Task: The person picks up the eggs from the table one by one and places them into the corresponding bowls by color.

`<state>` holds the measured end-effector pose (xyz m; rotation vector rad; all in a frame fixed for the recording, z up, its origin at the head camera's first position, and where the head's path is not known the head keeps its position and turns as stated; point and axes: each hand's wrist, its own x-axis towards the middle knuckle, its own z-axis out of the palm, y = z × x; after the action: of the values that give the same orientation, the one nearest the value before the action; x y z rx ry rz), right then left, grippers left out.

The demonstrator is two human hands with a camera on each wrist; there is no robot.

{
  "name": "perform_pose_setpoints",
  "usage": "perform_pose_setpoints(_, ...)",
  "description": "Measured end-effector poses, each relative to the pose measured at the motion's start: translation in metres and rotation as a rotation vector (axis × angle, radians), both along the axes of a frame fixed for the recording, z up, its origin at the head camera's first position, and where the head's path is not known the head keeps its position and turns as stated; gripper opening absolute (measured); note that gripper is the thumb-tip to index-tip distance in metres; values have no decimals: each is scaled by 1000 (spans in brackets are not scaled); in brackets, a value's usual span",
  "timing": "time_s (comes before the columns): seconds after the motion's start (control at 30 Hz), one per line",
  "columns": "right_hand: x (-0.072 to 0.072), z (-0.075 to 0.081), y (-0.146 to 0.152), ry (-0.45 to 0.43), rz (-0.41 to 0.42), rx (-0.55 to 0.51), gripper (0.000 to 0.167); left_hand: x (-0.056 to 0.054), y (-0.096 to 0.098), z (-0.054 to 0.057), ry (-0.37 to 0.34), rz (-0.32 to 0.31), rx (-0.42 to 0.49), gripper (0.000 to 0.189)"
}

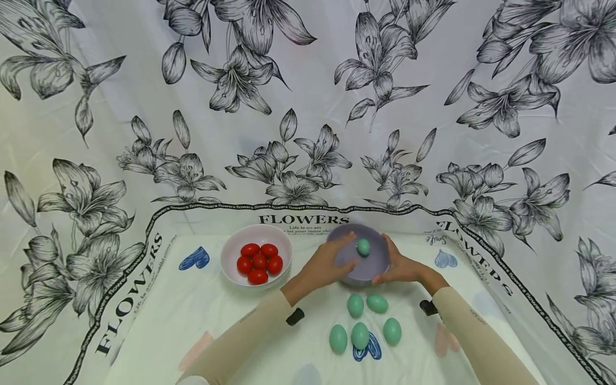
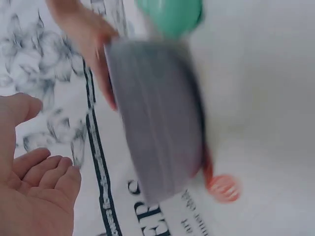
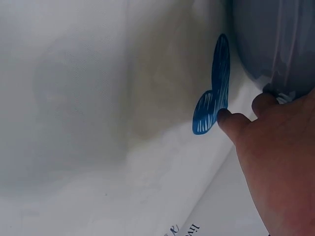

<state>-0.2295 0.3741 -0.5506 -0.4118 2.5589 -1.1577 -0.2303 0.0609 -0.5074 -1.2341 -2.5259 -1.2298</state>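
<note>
A grey-purple bowl (image 1: 356, 270) stands at the back of the table with one green egg (image 1: 363, 247) showing inside its rim. My left hand (image 1: 329, 262) overlaps the bowl's left side in the head view; the left wrist view shows its palm and loosely bent fingers (image 2: 54, 172) empty, beside the bowl. At the opposite side, my right hand (image 1: 404, 266) holds the bowl, thumb toward the front and fingers along the right rim. In the right wrist view, fingertips reach the bowl's outer wall (image 3: 273, 44). Several green eggs (image 1: 360, 336) lie on the cloth in front.
To the left, a pale pink bowl (image 1: 226, 262) contains several red eggs (image 1: 260, 261). A white cloth (image 1: 269, 326) printed with hearts covers the table, and a floral curtain (image 1: 308, 96) rises behind it. Dark straps (image 1: 295, 316) show near the wrists.
</note>
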Motion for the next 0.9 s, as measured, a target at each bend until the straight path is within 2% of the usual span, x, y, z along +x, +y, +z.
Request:
perform_pose_setpoints(0.1,-1,0,2,11,-7,-2,153,30,-12,-8,-41,-41,31,72)
perform_pose_setpoints(0.23,0,1,2,7,-8,-2,153,67,-26,-25,-122,-55,11,75)
perform_pose_setpoints(0.33,-1,2,2,4,-6,9,153,89,-35,-37,-194,-57,-19,79)
perform_pose_setpoints(0.4,-1,3,1,4,-11,3,153,100,-40,-42,-239,-58,-36,81)
perform_pose_setpoints(0.53,-3,5,0,13,-19,-1,153,115,-48,-52,-272,-58,-79,84)
perform_pose_setpoints(0.7,-2,5,1,-3,-38,-2,153,125,-50,-64,-257,-54,-115,87)
perform_pose_setpoints(0.8,-1,3,0,-14,-41,2,153,130,-50,-69,-288,-42,-131,87)
perform_pose_setpoints(0.9,-1,0,-2,-20,-38,1,153,135,-48,-72,-359,-22,-170,86)
